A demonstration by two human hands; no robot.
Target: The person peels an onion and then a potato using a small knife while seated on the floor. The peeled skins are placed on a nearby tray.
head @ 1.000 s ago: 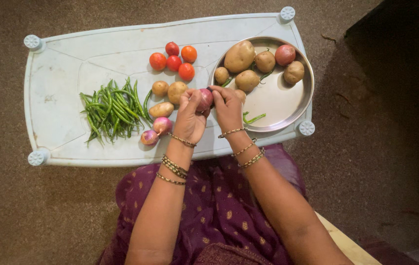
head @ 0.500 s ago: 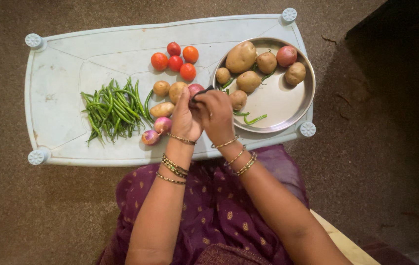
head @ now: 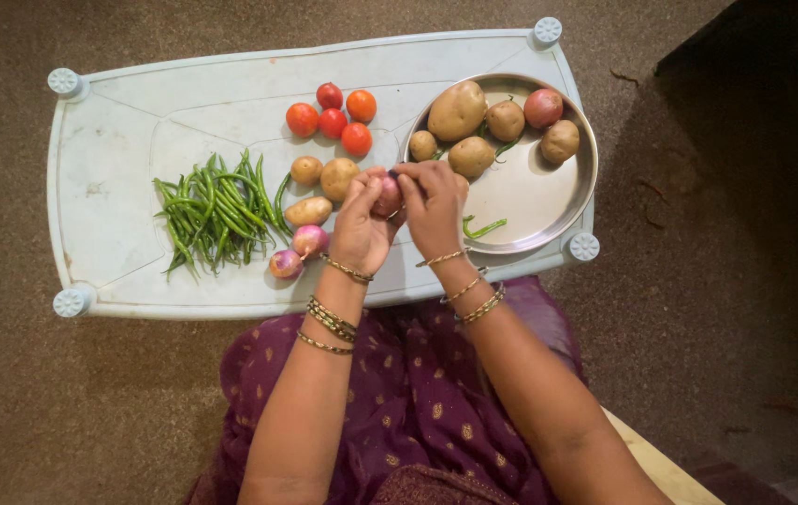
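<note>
Nearest the camera, two braceleted forearms rise over a maroon patterned lap to the near edge of a pale, overturned plastic stool (head: 118,196). The left hand (head: 360,224) and right hand (head: 434,208) meet just above that edge, both pinched on one small red onion (head: 387,196); the left cups it from below and the right fingertips press on its top (what they do to the skin is too small to tell). Just left of the hands, two more onions (head: 298,251) lie near the edge, then three small potatoes (head: 319,187), and a heap of green beans (head: 217,210) toward the left side. Right of the hands, a round steel plate (head: 535,201) holds potatoes, an onion and stray beans. Farthest, five tomatoes (head: 332,114) cluster toward the far edge.
</note>
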